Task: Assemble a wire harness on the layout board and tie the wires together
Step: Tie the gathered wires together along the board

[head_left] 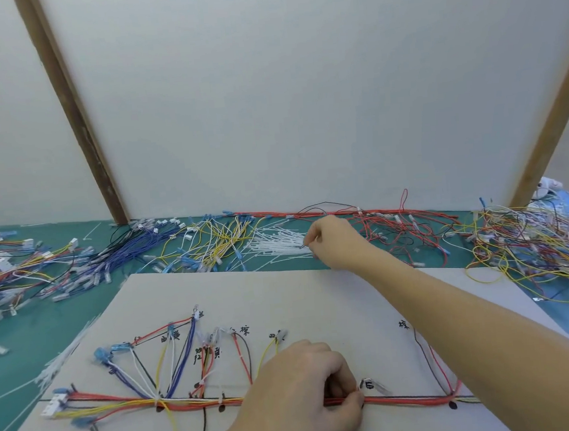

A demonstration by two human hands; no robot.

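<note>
Two hands: the left hand [305, 390] pinches the wire bundle [406, 400]; the right hand [335, 241] pinches one cable tie [278, 243] from the pile.

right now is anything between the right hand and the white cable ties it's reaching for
Nothing visible. The right hand is already at the near edge of the white cable ties beyond the layout board, fingers curled at the pile. The left hand pinches the red wire bundle on the board.
</note>
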